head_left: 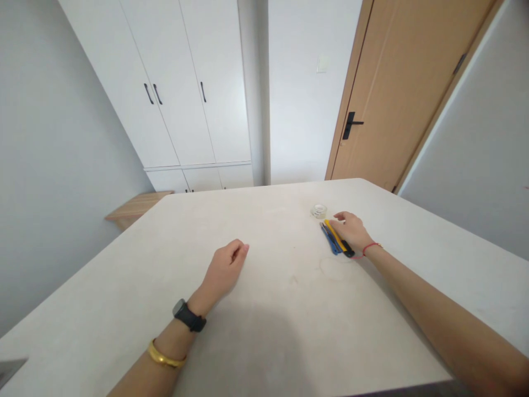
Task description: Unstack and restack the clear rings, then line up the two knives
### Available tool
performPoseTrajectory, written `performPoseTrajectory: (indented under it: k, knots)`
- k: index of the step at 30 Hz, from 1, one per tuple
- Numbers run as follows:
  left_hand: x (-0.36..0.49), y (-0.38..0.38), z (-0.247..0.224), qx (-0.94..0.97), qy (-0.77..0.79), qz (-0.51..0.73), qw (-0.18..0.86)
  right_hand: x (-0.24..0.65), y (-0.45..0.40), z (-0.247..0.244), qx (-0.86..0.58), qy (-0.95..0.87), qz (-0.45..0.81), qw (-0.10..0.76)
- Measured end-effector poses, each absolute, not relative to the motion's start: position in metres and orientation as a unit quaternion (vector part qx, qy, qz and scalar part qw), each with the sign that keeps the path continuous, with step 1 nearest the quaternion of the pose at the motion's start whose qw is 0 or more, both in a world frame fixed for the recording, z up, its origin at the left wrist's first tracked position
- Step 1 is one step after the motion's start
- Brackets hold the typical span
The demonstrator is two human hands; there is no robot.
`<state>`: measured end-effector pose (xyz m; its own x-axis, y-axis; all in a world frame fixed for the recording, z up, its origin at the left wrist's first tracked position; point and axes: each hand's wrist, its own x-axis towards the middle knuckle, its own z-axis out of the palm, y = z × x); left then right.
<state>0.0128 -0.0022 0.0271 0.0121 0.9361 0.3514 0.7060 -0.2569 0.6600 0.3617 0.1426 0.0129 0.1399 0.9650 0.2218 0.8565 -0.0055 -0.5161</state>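
My left hand [228, 263] rests on the white table [264, 331] left of the middle, its fingers curled into a loose fist. I see nothing held in it. Farther out on the right, my right hand [354, 230] lies over a small group of tools, thumb and forefinger apart. Closest to it is a yellow utility knife [335, 234] with a black end; the thumb is at its edge, and firm contact is hard to judge. Alongside lies a blue tool [329, 238] with a slim shape, its kind unclear. A roll of clear tape [318, 210] sits just beyond them.
White cabinets [198, 127] with black handles stand behind the table's far edge. A wooden door [384, 94] is at the back right. Low at the left, a wooden surface [138, 207] shows past the table's edge. Grey walls flank both sides.
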Motion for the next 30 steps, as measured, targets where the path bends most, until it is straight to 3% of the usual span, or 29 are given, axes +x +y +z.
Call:
performPoseTrajectory:
  k: [8,18,30]
  knots:
    - [0.085,0.085,0.046,0.789,0.487,0.315,0.203,0.35,0.104,0.023,-0.711,-0.683,0.078,0.148]
    - [0.203,0.207,0.006,0.792,0.462,0.348,0.195,0.334,0.086,0.032,-0.703,-0.696,0.064,0.131]
    - [0.219,0.221,0.006,0.822,0.474,0.269,0.164,0.329,0.085,0.025,-0.703,-0.698,0.049,0.127]
